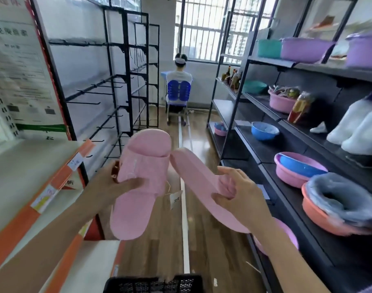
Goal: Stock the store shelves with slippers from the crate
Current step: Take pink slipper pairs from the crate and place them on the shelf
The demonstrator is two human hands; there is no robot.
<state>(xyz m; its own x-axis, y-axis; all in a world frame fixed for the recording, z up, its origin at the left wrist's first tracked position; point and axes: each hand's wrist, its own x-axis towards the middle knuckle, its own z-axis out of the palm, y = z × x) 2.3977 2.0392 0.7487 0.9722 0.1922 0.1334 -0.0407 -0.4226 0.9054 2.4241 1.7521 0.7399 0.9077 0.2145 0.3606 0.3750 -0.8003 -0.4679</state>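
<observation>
I hold two pink slippers up over the aisle. My left hand (115,182) grips the left pink slipper (138,187) around its strap, toe pointing away, with a small white tag (175,198) dangling beside it. My right hand (242,195) grips the right pink slipper (193,178) at its strap; this one is tilted with its sole toward me. The two toes nearly touch in the middle. The black plastic crate (153,284) sits at the bottom edge, below my arms. A white shelf with an orange edge (60,178) runs along my left.
Dark shelving (286,144) on the right carries pink, blue, purple and orange basins (297,168). Black wire hook racks (121,85) line the left wall. A person sits on a blue chair (178,92) at the far end of the wooden-floored aisle.
</observation>
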